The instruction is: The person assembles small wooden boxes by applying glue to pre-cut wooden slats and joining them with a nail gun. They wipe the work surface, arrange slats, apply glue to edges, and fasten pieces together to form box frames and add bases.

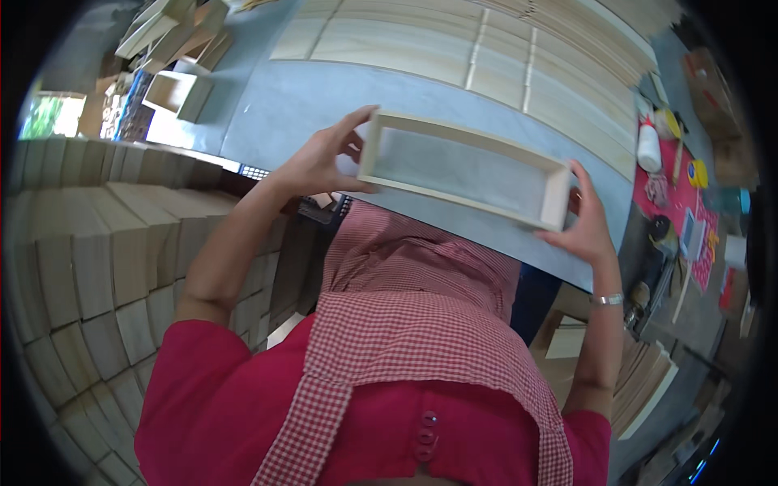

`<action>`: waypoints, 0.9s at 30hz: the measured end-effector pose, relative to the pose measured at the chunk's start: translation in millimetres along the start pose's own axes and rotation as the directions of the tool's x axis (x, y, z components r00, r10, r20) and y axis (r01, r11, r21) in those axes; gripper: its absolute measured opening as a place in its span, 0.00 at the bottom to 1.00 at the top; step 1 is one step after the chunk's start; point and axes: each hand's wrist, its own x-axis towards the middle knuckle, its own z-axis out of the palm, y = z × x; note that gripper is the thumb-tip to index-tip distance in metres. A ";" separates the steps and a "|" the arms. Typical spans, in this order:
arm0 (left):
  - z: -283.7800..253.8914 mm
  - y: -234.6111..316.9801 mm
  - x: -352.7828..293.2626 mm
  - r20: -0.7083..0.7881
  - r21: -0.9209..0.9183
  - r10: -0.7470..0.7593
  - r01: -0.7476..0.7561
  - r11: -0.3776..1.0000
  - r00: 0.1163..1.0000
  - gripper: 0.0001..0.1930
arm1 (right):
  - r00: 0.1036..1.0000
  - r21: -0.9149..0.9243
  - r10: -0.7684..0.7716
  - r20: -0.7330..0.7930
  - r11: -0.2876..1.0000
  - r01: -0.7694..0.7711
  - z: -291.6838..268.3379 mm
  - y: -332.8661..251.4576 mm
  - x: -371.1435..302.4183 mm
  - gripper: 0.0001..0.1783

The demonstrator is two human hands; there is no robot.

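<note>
A long, narrow rectangular frame of pale wood (466, 134) is held over the grey-blue tabletop, its middle open so the table shows through. My left hand (328, 158) closes on the frame's left short end, thumb below and fingers above. At the opposite short end, my right hand (585, 219) grips the frame with the thumb at the near corner and fingers behind. Some fingertips of both hands are hidden behind the wood. Whether the frame touches the table I cannot tell.
Rows of pale wooden boards (397, 40) lie along the table's far side. Wooden boxes (174, 93) stand at the far left. Stacked wood blocks (89, 267) rise left of me. A white bottle (648, 146) and yellow-lidded jars stand on a pink cloth at right.
</note>
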 end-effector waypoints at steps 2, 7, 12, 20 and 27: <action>4.9 4.4 6.7 0.039 -0.022 -0.012 0.013 1.000 0.999 0.59 | 0.999 -0.003 0.020 -0.032 1.000 -0.020 -2.1 4.8 -14.0 0.69; 11.7 3.2 27.6 0.088 -0.085 0.059 -0.051 0.995 0.994 0.60 | 0.991 0.056 0.123 -0.056 0.991 -0.120 -10.5 2.0 -24.6 0.70; 24.0 -1.0 43.4 0.128 -0.093 0.125 -0.114 0.989 0.984 0.62 | 0.968 0.028 0.231 -0.094 0.973 -0.230 -16.8 9.7 -37.8 0.71; 3.1 18.9 30.6 0.227 -0.095 0.144 -0.125 0.988 0.963 0.65 | 0.964 0.041 0.263 -0.031 0.964 -0.262 -23.3 15.9 -32.1 0.75; -181.7 -67.0 123.4 -0.452 0.000 -0.127 0.142 0.990 0.883 0.31 | 0.967 -0.066 0.254 0.014 0.965 -0.252 -30.1 5.8 -28.4 0.77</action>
